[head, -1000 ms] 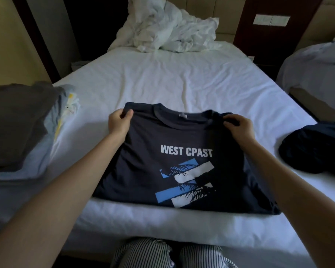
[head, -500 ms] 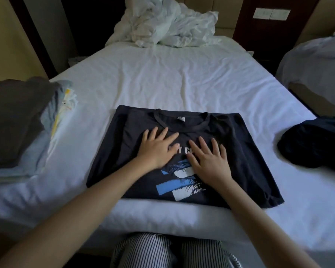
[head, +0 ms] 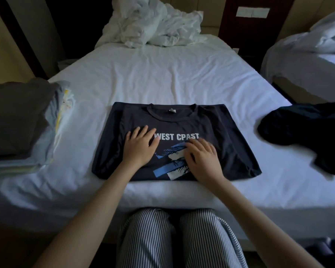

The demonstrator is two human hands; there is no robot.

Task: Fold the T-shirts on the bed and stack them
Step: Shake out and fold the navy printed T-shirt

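One white-sheeted bed (head: 172, 78) is seen running from the near edge to the far wall, and a second bed (head: 307, 60) is partly shown at far right. Striped trousers (head: 172, 238) are seen nearest, below the mattress edge. A crumpled white duvet (head: 153, 26) is heaped at the bed's far end. A stack of folded clothes (head: 21, 122), a grey piece over pale ones, is placed at the left side. A navy T-shirt (head: 230, 151) printed WEST CPAST is laid flat at the near middle, folded to a rectangle, collar far. A dark rumpled garment (head: 307, 128) is left at the right, apart from it. The left hand (head: 140, 147) is pressed palm down on the shirt, fingers spread, just left of the lettering. The right hand (head: 201, 157) is laid flat over the blue and white stripes, fingers straight and slightly blurred.
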